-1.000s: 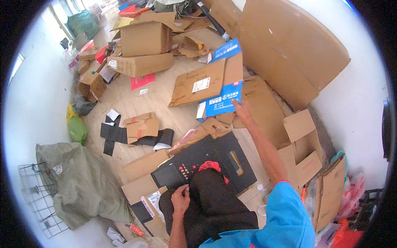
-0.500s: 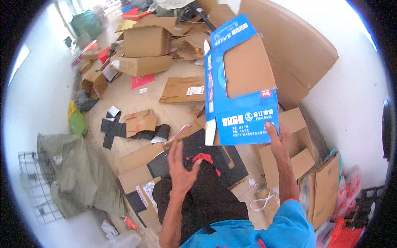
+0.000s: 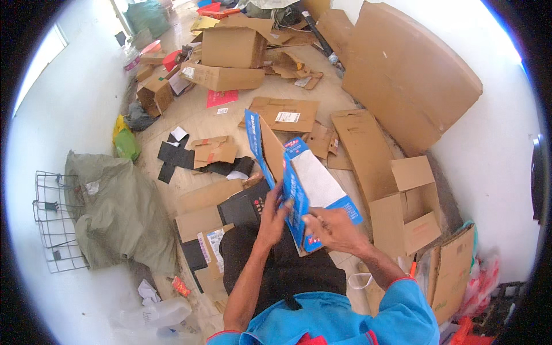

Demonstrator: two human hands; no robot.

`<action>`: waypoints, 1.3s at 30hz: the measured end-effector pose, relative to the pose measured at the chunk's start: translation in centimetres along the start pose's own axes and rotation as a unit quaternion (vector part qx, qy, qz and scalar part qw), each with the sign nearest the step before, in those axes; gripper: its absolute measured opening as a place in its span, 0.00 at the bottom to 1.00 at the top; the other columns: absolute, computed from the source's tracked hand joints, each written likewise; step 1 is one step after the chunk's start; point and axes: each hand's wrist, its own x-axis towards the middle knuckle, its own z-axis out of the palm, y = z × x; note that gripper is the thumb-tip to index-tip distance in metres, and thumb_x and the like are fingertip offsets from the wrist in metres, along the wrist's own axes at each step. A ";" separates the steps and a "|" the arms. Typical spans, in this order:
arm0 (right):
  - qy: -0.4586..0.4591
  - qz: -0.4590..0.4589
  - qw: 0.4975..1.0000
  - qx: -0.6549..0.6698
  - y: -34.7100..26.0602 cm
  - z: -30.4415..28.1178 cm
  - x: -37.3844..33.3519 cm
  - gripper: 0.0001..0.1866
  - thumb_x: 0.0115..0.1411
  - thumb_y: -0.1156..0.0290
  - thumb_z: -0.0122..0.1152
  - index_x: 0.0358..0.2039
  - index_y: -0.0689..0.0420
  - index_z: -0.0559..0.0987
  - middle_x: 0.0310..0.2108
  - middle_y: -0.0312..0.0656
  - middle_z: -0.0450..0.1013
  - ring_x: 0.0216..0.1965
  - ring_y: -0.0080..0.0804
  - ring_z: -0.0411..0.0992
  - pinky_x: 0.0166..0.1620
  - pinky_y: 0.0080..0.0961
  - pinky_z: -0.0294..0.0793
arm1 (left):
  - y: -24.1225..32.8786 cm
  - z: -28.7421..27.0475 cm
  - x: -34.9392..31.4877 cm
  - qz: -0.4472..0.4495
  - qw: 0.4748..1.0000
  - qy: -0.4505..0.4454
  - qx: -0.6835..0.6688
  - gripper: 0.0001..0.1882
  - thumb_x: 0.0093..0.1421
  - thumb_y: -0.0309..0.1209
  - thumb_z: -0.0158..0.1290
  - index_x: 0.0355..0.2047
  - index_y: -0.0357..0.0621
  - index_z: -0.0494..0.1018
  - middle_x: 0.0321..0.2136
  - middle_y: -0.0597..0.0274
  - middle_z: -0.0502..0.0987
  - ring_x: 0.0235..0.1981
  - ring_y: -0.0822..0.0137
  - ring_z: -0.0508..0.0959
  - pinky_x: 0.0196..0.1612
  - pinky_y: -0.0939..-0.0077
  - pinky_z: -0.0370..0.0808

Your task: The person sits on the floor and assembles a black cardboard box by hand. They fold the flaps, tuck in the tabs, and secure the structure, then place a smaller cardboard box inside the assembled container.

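Observation:
A blue cardboard carton point(image 3: 296, 198) with white print stands on its edge above my lap, partly folded, its brown inside and a white panel showing. My left hand point(image 3: 272, 219) grips its left side, fingers against the blue panel. At its near right corner my right hand point(image 3: 336, 231) holds on, thumb towards the carton and the other fingers curled, partly hidden. Beneath it lies a flattened black box point(image 3: 244, 208) on the floor by my knees.
To the right sit an open brown box point(image 3: 405, 215) and a large cardboard sheet point(image 3: 408, 75) leaning on the wall. Further off is a pile of brown boxes point(image 3: 233, 49). A grey-green sack point(image 3: 123, 213) and a wire rack point(image 3: 54, 221) line the left wall.
The blue carton has come down and left, turning from flat-faced to edge-on and folding partly. My left hand, free before, now grips it; my right hand has moved inward with it.

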 end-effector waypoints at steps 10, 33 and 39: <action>-0.175 0.032 0.982 -0.066 -0.9 5.3 0.8 0.52 0.48 0.39 0.69 0.61 0.66 0.64 0.45 0.56 0.75 0.45 0.47 0.77 0.46 0.37 0.76 | -1.5 -6.4 1.1 -0.075 0.964 0.034 -0.254 0.33 0.66 0.56 0.43 0.60 0.42 0.63 0.51 0.56 0.71 0.49 0.65 0.73 0.52 0.69 0.71; 0.209 0.101 0.971 -0.052 21.5 8.7 -2.4 0.17 0.52 0.63 0.71 0.38 0.60 0.81 0.23 0.39 0.75 0.22 0.26 0.71 0.27 0.23 0.72 | -3.0 -8.6 -4.7 -0.093 0.904 0.082 -0.410 0.34 0.65 0.58 0.43 0.58 0.42 0.65 0.50 0.54 0.73 0.49 0.63 0.75 0.51 0.67 0.73; 0.031 0.061 0.976 -0.205 16.0 7.3 -3.1 0.32 0.48 0.46 0.70 0.44 0.61 0.79 0.44 0.49 0.73 0.47 0.39 0.72 0.48 0.35 0.74 | -2.2 -10.6 -7.2 -0.076 0.894 0.112 -0.426 0.34 0.65 0.58 0.43 0.58 0.42 0.65 0.50 0.54 0.74 0.49 0.63 0.75 0.51 0.66 0.74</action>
